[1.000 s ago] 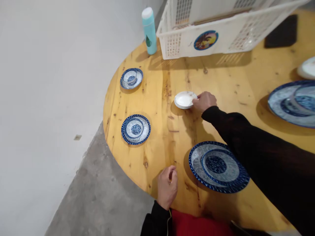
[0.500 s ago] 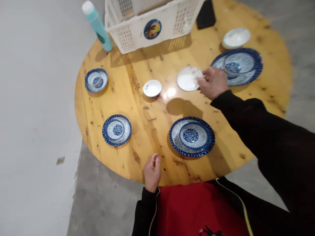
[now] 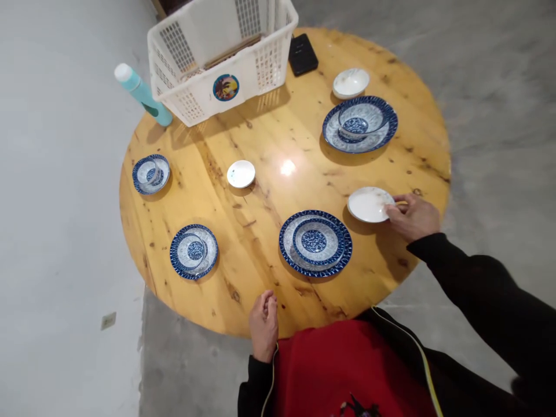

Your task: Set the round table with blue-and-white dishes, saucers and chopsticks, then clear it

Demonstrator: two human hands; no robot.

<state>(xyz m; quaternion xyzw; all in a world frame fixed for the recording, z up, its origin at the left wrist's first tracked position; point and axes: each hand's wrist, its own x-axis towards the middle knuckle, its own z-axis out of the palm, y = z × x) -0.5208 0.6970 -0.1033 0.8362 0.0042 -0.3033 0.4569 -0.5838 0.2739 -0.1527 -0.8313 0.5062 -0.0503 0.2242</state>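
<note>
My right hand (image 3: 412,217) pinches the rim of a shallow white dish (image 3: 368,205) between thumb and fingers, low over the right side of the round wooden table. Just left of that dish, a blue-patterned bowl (image 3: 319,242) sits on a larger blue-rimmed plate (image 3: 286,258). My left hand (image 3: 263,327) rests at the near table edge, fingers curled closed, with nothing visible in it. Behind the held dish, a patterned bowl (image 3: 358,119) stands on another blue-rimmed plate (image 3: 332,142), with a white bowl (image 3: 351,83) beyond it.
A small white dish (image 3: 241,174) is mid-table. Two smaller blue bowl-and-plate sets, one near left (image 3: 193,251) and one far left (image 3: 150,174), lie along that side. At the back are a white plastic basket (image 3: 256,72), a turquoise bottle (image 3: 143,92) and a black device (image 3: 303,55).
My right hand has brought the white dish toward me and to the right, from mid-table to beside the near plate. My left hand stays by the edge; the view has shifted.
</note>
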